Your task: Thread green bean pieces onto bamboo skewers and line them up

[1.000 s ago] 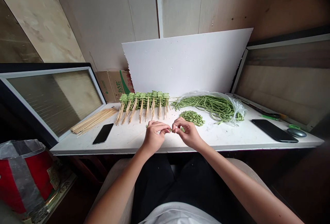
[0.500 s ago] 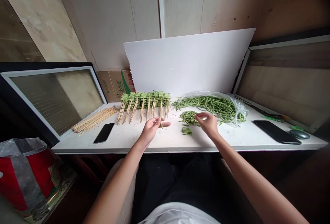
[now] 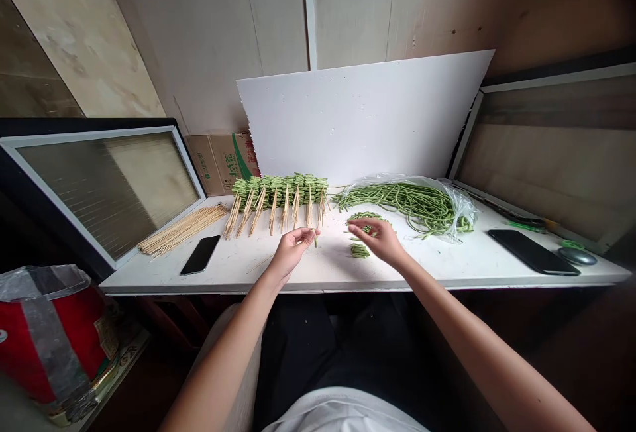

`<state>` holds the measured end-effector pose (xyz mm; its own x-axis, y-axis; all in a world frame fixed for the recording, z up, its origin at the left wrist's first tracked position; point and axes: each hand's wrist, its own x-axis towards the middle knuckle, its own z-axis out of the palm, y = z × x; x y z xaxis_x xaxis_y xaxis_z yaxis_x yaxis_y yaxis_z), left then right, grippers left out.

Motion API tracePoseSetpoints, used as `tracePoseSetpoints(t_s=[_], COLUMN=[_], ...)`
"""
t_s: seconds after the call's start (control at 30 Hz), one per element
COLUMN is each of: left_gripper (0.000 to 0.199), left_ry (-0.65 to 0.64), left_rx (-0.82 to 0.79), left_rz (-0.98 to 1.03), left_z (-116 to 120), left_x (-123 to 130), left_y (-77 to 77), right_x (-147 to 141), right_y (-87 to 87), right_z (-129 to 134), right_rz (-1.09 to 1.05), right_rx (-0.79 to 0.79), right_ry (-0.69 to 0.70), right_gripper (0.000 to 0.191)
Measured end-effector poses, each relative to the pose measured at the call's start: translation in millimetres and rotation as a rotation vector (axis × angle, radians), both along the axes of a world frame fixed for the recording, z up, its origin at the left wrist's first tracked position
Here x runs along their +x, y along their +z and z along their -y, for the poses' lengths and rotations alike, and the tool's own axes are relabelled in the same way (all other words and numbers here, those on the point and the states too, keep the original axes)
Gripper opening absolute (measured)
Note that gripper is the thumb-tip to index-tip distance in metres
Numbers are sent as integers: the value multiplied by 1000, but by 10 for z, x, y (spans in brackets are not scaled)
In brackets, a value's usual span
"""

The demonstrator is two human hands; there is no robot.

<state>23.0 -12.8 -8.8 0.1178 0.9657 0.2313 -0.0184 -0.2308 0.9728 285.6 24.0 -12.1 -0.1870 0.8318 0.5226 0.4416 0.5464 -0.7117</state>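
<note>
Left hand (image 3: 289, 252) pinches a cut long bean piece (image 3: 316, 242) above the white table (image 3: 427, 270), in front of the skewered beans (image 3: 278, 187); right hand (image 3: 379, 240) hovers by the cut bean pile (image 3: 366, 215), thumb and forefinger near each other, can't tell if gripping anything

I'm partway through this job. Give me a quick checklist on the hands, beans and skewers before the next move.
1. Bean piece pinched in the left hand: ok, it sticks out from the fingertips.
2. Right hand holding a piece: cannot tell, the fingertips are too small to read.
3. Short row of cut pieces lying together on the table: ok.
4. Loose pile of cut pieces fully in view: not ok, the right hand hides part of it.
5. Loose skewers on the table: ok, beside the left phone.
6. Hands apart: ok, a gap shows between them.
</note>
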Motion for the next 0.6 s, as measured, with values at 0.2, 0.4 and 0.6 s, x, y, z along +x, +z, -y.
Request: tracePoseSetpoints(t_s=[0.2,0.4,0.6], left_gripper=[40,38,22], left_ry=[26,-21,316], left_rx=[82,102,93], left_rz=[4,-200,-929], left_z=[96,54,-168], left_x=[152,-24,-858], left_y=[18,96,66], right_x=[-494,-406,-227], right_y=[52,13,53], right_z=[379,295,144], right_rz=[-74,-101,-154], right_rx=[-12,34,-17], right_ry=[215,52,1], right_gripper=[38,30,37])
